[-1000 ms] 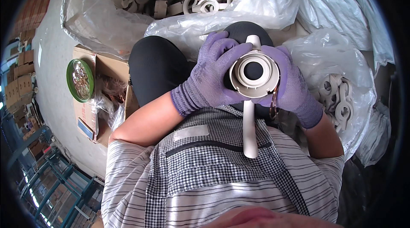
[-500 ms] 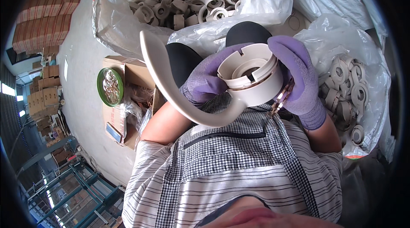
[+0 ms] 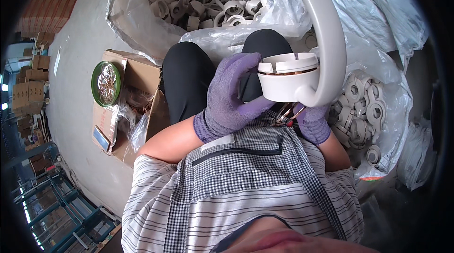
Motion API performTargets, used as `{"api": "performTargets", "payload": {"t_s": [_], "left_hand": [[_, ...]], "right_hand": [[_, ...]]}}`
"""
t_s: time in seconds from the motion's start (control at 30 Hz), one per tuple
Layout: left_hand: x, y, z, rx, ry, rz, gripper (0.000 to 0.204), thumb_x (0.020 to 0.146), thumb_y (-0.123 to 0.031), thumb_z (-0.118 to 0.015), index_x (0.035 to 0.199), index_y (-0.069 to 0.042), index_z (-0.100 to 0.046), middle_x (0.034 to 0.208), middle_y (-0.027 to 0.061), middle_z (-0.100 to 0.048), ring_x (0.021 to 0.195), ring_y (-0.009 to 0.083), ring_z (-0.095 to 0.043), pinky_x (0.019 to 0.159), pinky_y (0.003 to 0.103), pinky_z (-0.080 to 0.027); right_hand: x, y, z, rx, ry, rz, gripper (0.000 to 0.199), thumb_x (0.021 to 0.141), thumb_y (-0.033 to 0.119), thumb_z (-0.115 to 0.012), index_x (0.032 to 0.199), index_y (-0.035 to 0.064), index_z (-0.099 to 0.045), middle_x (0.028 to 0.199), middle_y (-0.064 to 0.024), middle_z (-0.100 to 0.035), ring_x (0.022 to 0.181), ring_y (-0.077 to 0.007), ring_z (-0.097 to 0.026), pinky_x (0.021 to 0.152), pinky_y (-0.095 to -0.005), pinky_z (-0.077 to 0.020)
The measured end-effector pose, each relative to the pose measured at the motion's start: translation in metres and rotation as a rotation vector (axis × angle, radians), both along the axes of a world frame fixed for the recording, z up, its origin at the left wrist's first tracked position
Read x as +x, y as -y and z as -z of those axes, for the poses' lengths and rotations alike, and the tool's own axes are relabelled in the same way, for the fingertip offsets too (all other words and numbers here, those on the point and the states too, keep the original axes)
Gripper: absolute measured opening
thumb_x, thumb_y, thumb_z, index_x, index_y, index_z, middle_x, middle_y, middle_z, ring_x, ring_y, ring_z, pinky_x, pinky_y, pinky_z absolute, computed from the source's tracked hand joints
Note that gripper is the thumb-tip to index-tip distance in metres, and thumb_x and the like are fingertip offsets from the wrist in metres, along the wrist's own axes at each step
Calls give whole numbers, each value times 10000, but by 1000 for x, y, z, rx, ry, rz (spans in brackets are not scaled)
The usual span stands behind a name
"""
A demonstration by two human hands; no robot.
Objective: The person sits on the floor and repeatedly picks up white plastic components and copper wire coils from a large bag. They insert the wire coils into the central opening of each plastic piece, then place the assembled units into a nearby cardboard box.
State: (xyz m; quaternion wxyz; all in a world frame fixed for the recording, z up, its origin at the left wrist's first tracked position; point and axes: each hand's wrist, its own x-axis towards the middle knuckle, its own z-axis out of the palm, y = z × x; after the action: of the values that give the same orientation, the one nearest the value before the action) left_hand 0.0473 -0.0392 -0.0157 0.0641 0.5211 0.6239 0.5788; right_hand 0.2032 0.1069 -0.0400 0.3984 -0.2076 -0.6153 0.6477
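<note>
Hands are two here, both in purple gloves. The left hand [image 3: 227, 97] wraps its fingers [image 3: 246, 63] around the left side of one white cup-shaped part [image 3: 286, 82], with the thumb under it, so it is grasping the part. The right hand [image 3: 312, 123] is mostly hidden behind the same part; only the lower glove shows, and it seems to hold the part from below, though I cannot see its fingers. One thin metal tool [image 3: 283, 115], maybe small pliers, sticks out between the two hands; how it is held is hard to make out.

The white part is held up in front of the chest, above the knees. One long curved white arm [image 3: 326, 40] rises from its right side and goes up out of the picture, so its end is cut off.

Two clear plastic bags with pale ring-shaped pieces are visible: one far bag [image 3: 137, 26] beyond the knees, one right bag [image 3: 392, 111] beside the right arm. The pieces are too many and too piled up to count. On the left stands one open cardboard box [image 3: 137, 71] on the floor, and one round green tin [image 3: 106, 83] leans at it; its content is unclear. Far left, stacked boxes are blurred.
</note>
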Motion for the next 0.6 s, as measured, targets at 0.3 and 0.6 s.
{"api": "performTargets", "payload": {"t_s": [0.3,0.6], "left_hand": [[11,-7,-24,145,-255,-14,545,695,-99,-927,1177,2,-693,1047,113,-633,1001,243,-643,862,346,-549],[9,-16,-35,-3,-297,211,481,710,-119,-912,1122,-17,-686,1079,114,-656,989,281,-652,919,400,-520]], "right_hand": [[28,7,22,589,490,-254,374,1045,137,-528,1385,-20,-532,1286,-171,-644,1150,-281,-667,993,-392,-562],[37,6,20,280,447,-250,419,1020,176,-573,1404,12,-532,1278,-164,-656,1160,-272,-671,992,-416,-557]]}}
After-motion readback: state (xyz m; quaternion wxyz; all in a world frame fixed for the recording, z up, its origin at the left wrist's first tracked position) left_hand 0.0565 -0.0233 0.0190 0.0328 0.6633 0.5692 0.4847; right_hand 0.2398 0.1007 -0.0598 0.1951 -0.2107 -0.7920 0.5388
